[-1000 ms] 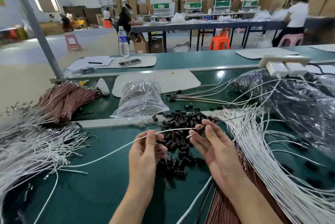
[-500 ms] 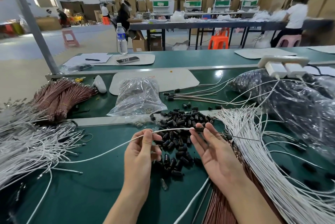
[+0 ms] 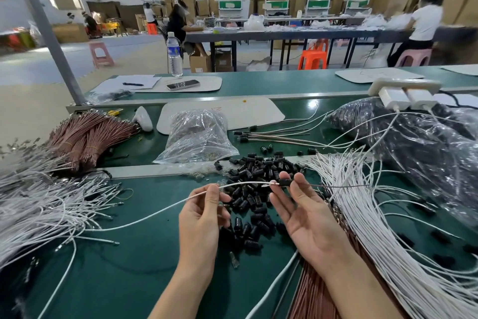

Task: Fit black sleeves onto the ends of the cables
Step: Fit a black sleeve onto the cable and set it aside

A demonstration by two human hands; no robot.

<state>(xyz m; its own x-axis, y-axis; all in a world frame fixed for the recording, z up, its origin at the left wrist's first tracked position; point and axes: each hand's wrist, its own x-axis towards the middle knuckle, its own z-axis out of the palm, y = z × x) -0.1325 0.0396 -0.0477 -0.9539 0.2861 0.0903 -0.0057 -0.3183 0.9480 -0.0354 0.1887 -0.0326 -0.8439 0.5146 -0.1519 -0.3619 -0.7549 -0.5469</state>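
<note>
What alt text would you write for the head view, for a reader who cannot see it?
Over a green table, the left hand pinches a white cable and the right hand pinches a black sleeve threaded on it. Loose sleeves lie piled just beyond the hands, with white cable bundles on both sides.

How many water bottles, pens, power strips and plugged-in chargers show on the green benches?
water bottle: 1
pen: 1
power strip: 1
chargers: 2
Total: 5
</note>
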